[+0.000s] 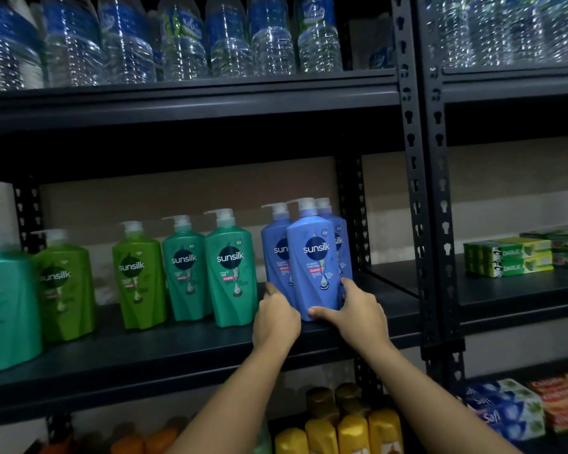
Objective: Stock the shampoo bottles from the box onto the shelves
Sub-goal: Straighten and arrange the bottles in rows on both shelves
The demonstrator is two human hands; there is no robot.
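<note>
Both hands work low on the front blue shampoo bottle [312, 267], which stands upright at the front edge of the middle shelf [177, 352], near its right end beside the black upright post [417, 198]. The right hand [358, 311] wraps the bottle's lower right corner, thumb laid across the base front and fingers curled round the side, out of sight behind it. The left hand [276, 317] cups the lower left side, fingers curled between this bottle and the blue one just behind-left [274, 253]; whether they pinch or merely press, I cannot tell. Gripping near the base probably keeps the tall pump-topped bottle from tipping while it is slid into line, label outward.

3 blue bottles cluster here (the third [341, 244] is mostly hidden behind the front one), so like colours are being grouped: to the left stand the teal-green bottles [230, 273] and the lighter green bottles [138, 276], each facing forward with gaps between them. The box is not in view.

Above, water bottles [184, 37] fill the top shelf; below sit yellow bottles [351, 427]; to the right lie toothpaste boxes [509, 258] on the neighbouring rack.
</note>
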